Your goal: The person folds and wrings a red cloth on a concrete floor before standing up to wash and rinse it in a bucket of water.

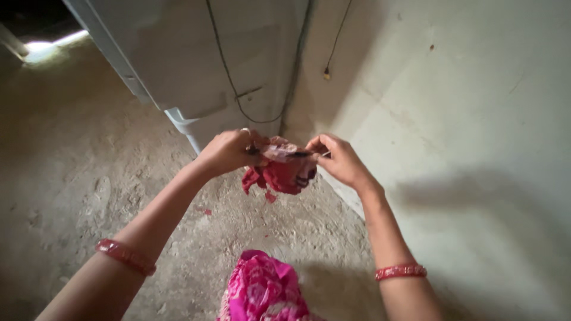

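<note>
Overhead, both hands pinching red cloth (pixel 279 172), L hand (pixel 229 151), R hand (pixel 339 160), wall (pixel 464 119) right, cable (pixel 229 77) behind.

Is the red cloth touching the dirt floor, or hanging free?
Apart. The head view shows the red cloth bunched between the left hand and right hand, dangling well above the dirt floor.

We are not seeing any packages, labels, signs or screens here.
</note>
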